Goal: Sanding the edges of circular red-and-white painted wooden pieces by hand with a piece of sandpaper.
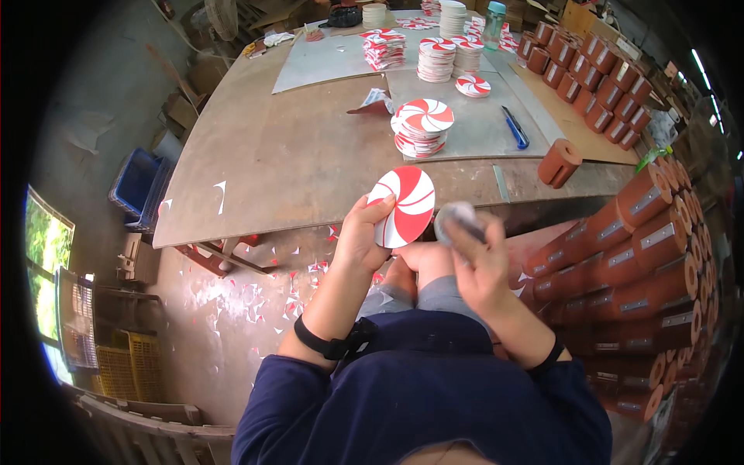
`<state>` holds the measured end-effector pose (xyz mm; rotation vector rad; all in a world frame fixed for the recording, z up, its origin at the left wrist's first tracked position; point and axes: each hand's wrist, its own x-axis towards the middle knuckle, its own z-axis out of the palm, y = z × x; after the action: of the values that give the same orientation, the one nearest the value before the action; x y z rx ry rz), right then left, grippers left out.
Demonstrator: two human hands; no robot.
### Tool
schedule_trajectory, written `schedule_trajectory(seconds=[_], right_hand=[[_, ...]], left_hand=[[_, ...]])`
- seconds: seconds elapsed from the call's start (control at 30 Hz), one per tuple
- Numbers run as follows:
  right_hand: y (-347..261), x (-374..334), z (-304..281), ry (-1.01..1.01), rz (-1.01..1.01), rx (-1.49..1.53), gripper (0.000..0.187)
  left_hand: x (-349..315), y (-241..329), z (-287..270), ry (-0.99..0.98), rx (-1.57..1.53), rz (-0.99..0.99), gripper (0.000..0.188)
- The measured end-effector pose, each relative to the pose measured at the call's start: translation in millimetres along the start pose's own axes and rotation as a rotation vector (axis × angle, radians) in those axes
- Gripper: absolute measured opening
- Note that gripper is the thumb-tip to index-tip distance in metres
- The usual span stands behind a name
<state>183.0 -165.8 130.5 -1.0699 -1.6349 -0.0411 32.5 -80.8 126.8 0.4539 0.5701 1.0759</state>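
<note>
My left hand grips a round red-and-white swirl disc by its left edge, thumb on the printed face. The disc is tilted up above my lap. Close to its right edge, my right hand is closed on a roundish grey object, too blurred for its kind to show. A gap lies between the object and the disc. Just beyond, on the table, stands a stack of similar swirl discs. A blue utility knife lies to the right of that stack.
More disc stacks and a bottle stand on the far part of the table. Brown cylinders are piled at the far right. Another pile of brown cylinders rises beside my right arm. Paper scraps litter the floor.
</note>
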Motion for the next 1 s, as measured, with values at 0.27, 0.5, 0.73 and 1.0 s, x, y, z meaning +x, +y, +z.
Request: schedule_trajectory(seconds=[0.27, 0.5, 0.73, 1.0], right_hand=[[14.6, -28.1, 16.8, -0.233, -0.111, -0.163, 0.037], [4.5, 9.7, 13.4, -0.001, -0.153, -0.183, 0.047], [23.3, -28.1, 13.9, -0.171, -0.043, -0.169, 0.037], [21.7, 13.7, 11.4, 0.022, 0.026, -0.041, 0.040]], left_hand=[[6.0, 4.3, -0.6, 0.006, -0.121, -0.052, 0.028], [6.5, -4.3, 1.8, -0.006, -0.055, -0.021, 0.029], [5.7, 5.3, 5.7, 0.044, -0.044, -0.011, 0.030], [1.4, -8.8, 5.3, -0.146, -0.138, -0.182, 0.037]])
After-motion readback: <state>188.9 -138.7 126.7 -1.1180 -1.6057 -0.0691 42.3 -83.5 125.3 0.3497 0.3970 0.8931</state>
